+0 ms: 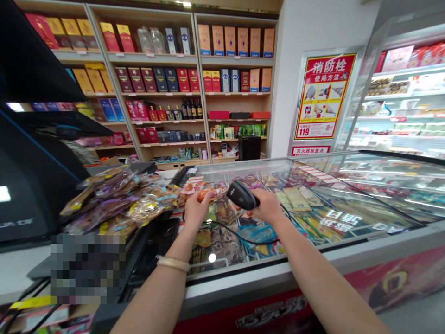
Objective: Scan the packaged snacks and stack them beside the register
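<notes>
My right hand is wrapped round the handle of a black handheld scanner, whose head points left over the glass-topped freezer. A black cable loops from it across the glass. My left hand pinches the edge of an orange-red packet just left of the scanner. A pale woven bracelet circles my left wrist. Left of my left hand lies a heap of clear plastic packs with brown contents and yellow labels.
Beneath the glass of the freezer are many wrapped goods. A black monitor stands at the left. Behind are shelves of boxes and bottles. A red poster hangs on the wall, and a lit display case is at right.
</notes>
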{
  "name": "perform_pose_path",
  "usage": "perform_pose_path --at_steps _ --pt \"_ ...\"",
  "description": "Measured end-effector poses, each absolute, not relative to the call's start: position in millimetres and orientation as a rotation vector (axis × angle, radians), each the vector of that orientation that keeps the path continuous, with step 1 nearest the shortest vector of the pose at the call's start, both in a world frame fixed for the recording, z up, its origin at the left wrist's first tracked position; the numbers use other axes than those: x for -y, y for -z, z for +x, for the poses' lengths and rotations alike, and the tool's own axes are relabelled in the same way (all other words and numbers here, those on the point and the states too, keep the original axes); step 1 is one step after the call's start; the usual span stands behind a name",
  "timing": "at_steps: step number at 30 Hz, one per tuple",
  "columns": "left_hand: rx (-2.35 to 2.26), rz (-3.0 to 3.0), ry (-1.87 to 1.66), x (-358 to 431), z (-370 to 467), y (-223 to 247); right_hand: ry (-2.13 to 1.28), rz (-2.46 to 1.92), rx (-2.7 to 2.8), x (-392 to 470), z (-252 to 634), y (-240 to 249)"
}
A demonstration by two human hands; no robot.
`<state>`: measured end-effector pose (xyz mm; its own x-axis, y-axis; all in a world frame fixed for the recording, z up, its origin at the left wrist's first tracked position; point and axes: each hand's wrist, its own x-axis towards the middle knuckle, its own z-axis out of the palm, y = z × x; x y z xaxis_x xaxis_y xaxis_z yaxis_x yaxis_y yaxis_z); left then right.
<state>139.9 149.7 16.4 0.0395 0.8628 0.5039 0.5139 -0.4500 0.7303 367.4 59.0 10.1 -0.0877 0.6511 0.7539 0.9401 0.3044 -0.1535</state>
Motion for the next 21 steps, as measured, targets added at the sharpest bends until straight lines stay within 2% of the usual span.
perform_pose_path --at_steps 8,12,16,21 --pt "-0.778 2.425 -0.888 -136.6 172.0 8.7 0.568 -1.382 1.592 -60.1 379.1 -7.0" --pt "-0.51 2.516 -0.766 -128.3 176.5 8.9 0.58 -1.368 1.612 -60.4 378.5 -7.2" --pt "-0.674 2.594 -0.952 -131.5 170.4 3.7 0.576 -1.375 1.621 -60.6 378.3 -7.2" --pt "-1.31 2.53 -1.449 -148.9 147.6 -9.0 0.565 -1.404 1.62 -60.8 378.7 -6.2"
